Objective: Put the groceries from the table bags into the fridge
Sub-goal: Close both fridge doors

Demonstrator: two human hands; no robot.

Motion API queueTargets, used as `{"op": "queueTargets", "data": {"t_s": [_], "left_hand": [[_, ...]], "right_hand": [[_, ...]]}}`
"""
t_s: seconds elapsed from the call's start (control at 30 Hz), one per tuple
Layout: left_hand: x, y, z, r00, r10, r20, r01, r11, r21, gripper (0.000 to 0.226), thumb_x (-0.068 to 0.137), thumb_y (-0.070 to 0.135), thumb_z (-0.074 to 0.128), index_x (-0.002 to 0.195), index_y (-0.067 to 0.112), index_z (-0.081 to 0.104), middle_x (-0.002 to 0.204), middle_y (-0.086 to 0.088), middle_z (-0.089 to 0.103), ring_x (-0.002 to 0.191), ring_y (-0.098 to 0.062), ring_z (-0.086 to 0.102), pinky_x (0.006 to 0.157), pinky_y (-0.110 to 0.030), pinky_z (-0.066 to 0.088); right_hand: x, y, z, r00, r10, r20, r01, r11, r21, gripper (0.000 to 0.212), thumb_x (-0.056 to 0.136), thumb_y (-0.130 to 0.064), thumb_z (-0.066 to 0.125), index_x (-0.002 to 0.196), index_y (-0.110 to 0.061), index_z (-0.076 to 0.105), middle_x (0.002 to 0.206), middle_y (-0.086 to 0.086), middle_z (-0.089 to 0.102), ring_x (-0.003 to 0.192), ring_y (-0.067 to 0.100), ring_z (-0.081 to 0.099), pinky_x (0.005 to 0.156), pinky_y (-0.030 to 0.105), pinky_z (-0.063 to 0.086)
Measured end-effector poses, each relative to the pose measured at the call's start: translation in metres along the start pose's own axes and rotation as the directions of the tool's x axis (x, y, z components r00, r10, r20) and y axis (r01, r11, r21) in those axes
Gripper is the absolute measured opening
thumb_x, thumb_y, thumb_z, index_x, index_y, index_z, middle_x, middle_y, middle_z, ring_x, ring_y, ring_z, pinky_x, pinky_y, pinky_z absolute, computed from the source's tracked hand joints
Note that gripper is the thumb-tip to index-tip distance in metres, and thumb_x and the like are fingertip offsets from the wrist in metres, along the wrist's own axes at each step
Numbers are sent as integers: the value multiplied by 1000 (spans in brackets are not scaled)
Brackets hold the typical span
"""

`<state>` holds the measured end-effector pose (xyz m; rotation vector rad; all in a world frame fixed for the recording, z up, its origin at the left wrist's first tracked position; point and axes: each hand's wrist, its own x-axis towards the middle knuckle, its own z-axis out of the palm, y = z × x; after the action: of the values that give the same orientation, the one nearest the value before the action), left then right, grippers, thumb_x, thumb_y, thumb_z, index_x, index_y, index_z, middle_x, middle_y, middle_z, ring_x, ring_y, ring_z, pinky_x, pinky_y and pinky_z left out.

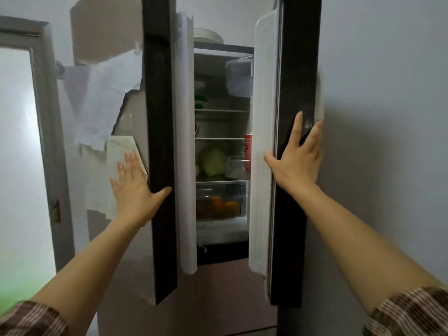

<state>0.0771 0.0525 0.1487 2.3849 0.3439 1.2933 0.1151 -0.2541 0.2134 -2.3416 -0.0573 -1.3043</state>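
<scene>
A two-door fridge stands in front of me with both dark doors partly open. My left hand (132, 187) lies flat on the outer face of the left door (161, 141), thumb hooked round its edge. My right hand (297, 157) is on the right door (297, 69), fingers spread over its dark edge and thumb on the white inner lining. Between the doors I see shelves holding a green cabbage (212, 163), a red can (247, 149) in the door rack, and a clear drawer with oranges (219, 204). No bags or table are in view.
A pale wall rises close on the right (388, 117). Left of the fridge are a grey-framed door or window (46, 117) and torn white paper stuck on a surface (104, 98). White plates (208, 35) sit on top of the fridge.
</scene>
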Motion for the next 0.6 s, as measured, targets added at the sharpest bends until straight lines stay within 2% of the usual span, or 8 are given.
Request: {"op": "queueTargets", "data": {"t_s": [0.07,0.17,0.33,0.43,0.53,0.6], "left_hand": [[-1,-3,16,995,96,21,-97,994,43,115,81,49,68,150,17,-19,160,-2,-17,147,-28,-14,118,-50,-3],[1,3,38,974,222,49,-226,969,104,115,83,42,68,148,19,-24,159,-1,-22,146,-27,-17,117,-48,-4],[13,16,68,956,238,169,-262,956,135,106,87,34,64,150,16,-20,160,-8,-18,147,-32,-12,118,-49,0],[25,10,90,924,272,269,-325,928,180,91,93,29,55,152,16,-14,159,-10,-18,147,-33,-12,118,-52,1],[38,-3,106,883,263,389,-389,874,291,85,95,30,51,152,17,-11,158,-9,-23,146,-31,-14,120,-49,1],[41,-8,114,867,264,422,-417,849,326,84,96,31,48,152,15,-12,156,-9,-27,146,-31,-17,119,-46,0]], "right_hand": [[-3,1,8,999,-41,0,41,999,3,108,83,-62,56,148,-29,-23,158,15,-21,148,39,0,114,50,30],[-4,-7,16,996,-93,-7,93,995,-27,106,85,-65,50,147,-26,-26,156,18,-24,147,39,-1,118,50,22],[-9,-19,29,982,-190,18,190,978,-83,98,90,-66,39,147,-21,-27,152,24,-30,146,39,-14,120,47,6],[-14,-25,38,959,-280,51,283,956,-82,92,94,-61,36,148,-19,-25,151,24,-33,144,39,-19,119,46,0],[-18,-31,51,927,-367,76,372,925,-71,87,96,-54,38,151,-17,-18,152,25,-30,145,38,-17,120,44,0],[-22,-33,65,904,-421,77,427,899,-93,85,96,-49,41,152,-12,-12,154,30,-19,146,40,-8,121,45,7]]}}
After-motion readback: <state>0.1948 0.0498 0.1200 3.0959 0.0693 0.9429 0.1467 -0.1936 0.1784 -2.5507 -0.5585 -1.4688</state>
